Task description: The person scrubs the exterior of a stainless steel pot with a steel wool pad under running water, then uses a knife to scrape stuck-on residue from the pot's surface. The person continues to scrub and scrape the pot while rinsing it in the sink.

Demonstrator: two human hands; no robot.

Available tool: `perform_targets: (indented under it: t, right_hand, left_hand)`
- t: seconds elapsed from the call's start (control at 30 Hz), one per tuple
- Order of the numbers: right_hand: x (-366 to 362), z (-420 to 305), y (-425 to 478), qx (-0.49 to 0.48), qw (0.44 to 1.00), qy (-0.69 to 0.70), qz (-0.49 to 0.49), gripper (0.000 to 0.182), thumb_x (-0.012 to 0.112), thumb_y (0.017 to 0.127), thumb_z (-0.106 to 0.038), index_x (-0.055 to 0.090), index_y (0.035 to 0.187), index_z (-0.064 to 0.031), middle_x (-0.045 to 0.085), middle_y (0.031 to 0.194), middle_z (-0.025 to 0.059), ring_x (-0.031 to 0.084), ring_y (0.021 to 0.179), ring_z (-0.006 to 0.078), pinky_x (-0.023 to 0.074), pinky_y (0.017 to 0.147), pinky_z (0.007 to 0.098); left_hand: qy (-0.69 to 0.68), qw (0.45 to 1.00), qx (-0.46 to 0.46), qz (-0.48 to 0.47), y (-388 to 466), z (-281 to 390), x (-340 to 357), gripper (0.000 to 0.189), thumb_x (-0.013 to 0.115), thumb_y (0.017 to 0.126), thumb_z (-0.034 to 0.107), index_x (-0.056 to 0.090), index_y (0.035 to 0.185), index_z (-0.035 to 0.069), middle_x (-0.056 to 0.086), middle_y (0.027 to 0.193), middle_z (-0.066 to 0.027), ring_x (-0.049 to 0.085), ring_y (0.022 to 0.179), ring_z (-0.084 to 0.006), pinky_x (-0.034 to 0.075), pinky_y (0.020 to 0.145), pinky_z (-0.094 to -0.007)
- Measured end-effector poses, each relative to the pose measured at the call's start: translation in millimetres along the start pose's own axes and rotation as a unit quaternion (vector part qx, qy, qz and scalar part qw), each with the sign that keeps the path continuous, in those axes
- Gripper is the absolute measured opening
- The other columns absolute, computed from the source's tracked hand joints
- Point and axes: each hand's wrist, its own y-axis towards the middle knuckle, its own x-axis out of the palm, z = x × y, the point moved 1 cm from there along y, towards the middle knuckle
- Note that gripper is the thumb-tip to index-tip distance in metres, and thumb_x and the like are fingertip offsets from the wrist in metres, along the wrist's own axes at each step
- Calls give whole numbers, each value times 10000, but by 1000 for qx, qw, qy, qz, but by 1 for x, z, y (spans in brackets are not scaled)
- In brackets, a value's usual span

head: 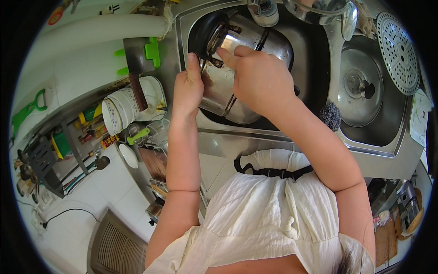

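Note:
A stainless steel pot (219,80) lies tilted on its side in the left sink basin (309,65), with dark stains around its black handle (208,36). My left hand (190,84) is at the pot's left edge, thumb pointing up, its fingers partly hidden behind the rim. Over the pot's side is my right hand (261,75), its index finger extended to the metal beside the handle bracket; the other fingers are curled and their undersides are hidden. Whether anything small is inside that hand cannot be seen. A steel wool scourer (330,116) sits on the divider between the basins.
The faucet (265,13) and a glass lid or bowl (318,8) are above the basin. A pot lid (359,87) lies in the right basin, near a perforated steamer plate (398,53). Stacked bowls (118,109) and a cleaver (138,56) are at the left.

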Motion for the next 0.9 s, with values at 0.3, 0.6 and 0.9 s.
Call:
perform_targets:
  t: [0.3, 0.6, 0.9]
  right_hand:
    - [-1, 19, 12, 72, 994, 28, 78, 389, 514, 739, -59, 624, 1110, -101, 631, 891, 147, 639, 779, 338, 522, 663, 415]
    - [-5, 8, 16, 64, 997, -9, 52, 300, 522, 766, -82, 636, 1043, -85, 628, 860, 148, 642, 748, 341, 524, 636, 419]
    - [-5, -12, 0, 53, 997, 36, -30, 387, 509, 754, -37, 649, 1105, -120, 618, 851, 132, 617, 740, 337, 509, 672, 411]
  left_hand:
    - [-15, 999, 35, 0, -5, -1, 4, 752, 347, 897, 650, 580, 913, -65, 569, 835, -75, 478, 776, -126, 393, 709, -253]
    - [9, 1000, 16, -5, -4, -5, 2, 793, 343, 895, 657, 609, 1004, -82, 591, 866, -66, 484, 798, -121, 404, 728, -246]
    - [-14, 999, 24, 19, -1, -4, 4, 749, 360, 889, 657, 587, 753, -44, 539, 676, -36, 462, 657, -112, 385, 608, -262]
